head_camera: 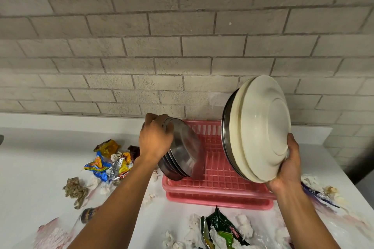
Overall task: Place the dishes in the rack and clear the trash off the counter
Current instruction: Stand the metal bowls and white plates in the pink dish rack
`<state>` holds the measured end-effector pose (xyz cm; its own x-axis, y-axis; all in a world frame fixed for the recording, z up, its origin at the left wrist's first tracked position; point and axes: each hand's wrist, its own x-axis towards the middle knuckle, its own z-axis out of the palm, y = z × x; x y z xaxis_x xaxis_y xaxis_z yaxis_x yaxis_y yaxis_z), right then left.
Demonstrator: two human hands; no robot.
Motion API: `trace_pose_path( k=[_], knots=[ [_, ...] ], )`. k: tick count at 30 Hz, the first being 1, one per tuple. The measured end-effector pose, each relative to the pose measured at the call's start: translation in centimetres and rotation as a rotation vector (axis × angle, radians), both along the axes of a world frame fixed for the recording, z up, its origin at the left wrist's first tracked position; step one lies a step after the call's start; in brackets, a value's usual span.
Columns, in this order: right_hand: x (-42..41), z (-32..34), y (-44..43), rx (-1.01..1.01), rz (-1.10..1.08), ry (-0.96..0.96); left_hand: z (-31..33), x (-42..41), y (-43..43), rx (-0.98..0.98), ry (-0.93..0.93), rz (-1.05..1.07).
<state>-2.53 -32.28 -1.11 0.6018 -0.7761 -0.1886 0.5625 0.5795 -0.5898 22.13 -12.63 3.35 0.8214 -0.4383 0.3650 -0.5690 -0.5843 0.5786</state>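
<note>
A pink plastic dish rack (218, 178) stands on the white counter against the brick wall. My left hand (154, 139) grips the top edge of a few stacked steel plates (185, 151), which stand tilted in the rack's left end. My right hand (287, 166) holds a stack of cream plates (261, 127) upright above the rack's right side, with a steel plate at the back of that stack. Crumpled wrappers (109, 162) and tissue lie on the counter around the rack.
Left of the rack lie colourful snack wrappers, a brown crumpled wad (75, 190) and a small dark bottle (89, 214). A green-black chip bag (220, 228) and white tissue balls sit in front. More wrappers (319, 194) lie at the right, near the counter's edge.
</note>
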Motion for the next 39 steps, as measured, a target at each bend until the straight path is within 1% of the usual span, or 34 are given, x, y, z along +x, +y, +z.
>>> trace_pose_path(
  k=[2, 3, 5, 8, 9, 10, 12, 17, 20, 27, 33, 36, 39],
  knots=[
    [0.2, -0.2, 0.1, -0.01, 0.006, 0.0, 1.0, -0.8, -0.3, -0.149, 0.071, -0.094],
    [0.3, -0.3, 0.1, -0.017, 0.009, -0.006, 1.6, -1.4, -0.5, -0.212, 0.149, -0.165],
    [0.4, -0.5, 0.3, -0.027, 0.021, -0.018, 2.7, -2.8, -1.2, -0.305, 0.401, -0.357],
    [0.7, -0.8, 0.4, -0.025, 0.036, -0.018, 4.1, -5.0, -2.0, -0.491, 0.859, -0.65],
    [0.8, -0.8, 0.5, -0.024, 0.038, -0.016, 4.4, -5.5, -2.3, -0.541, 0.944, -0.719],
    [0.9, -0.8, 0.5, -0.023, 0.037, -0.014, 4.8, -5.9, -2.5, -0.565, 0.976, -0.755],
    [1.0, -0.8, 0.5, -0.021, 0.031, -0.014, 5.4, -6.3, -3.0, -0.575, 0.955, -0.754],
    [0.9, -0.5, 0.4, -0.037, 0.007, -0.01, 6.6, -7.3, -3.6, -0.625, 0.918, -0.65],
    [0.9, -0.3, 0.5, -0.037, 0.007, 0.001, 6.9, -7.5, -3.6, -0.696, 0.938, -0.595],
    [1.4, 0.2, 0.7, -0.062, 0.009, 0.002, 6.8, -8.5, -3.9, -0.884, 0.867, -0.518],
    [1.6, 0.9, 0.6, -0.091, -0.064, 0.03, 7.1, -8.9, -4.5, -1.02, 0.779, -0.405],
    [1.8, 1.4, 0.6, -0.102, -0.091, 0.042, 7.2, -9.2, -4.8, -1.066, 0.77, -0.368],
    [1.8, 1.8, 0.6, -0.113, -0.107, 0.04, 7.2, -9.3, -4.9, -1.071, 0.713, -0.353]
  ],
)
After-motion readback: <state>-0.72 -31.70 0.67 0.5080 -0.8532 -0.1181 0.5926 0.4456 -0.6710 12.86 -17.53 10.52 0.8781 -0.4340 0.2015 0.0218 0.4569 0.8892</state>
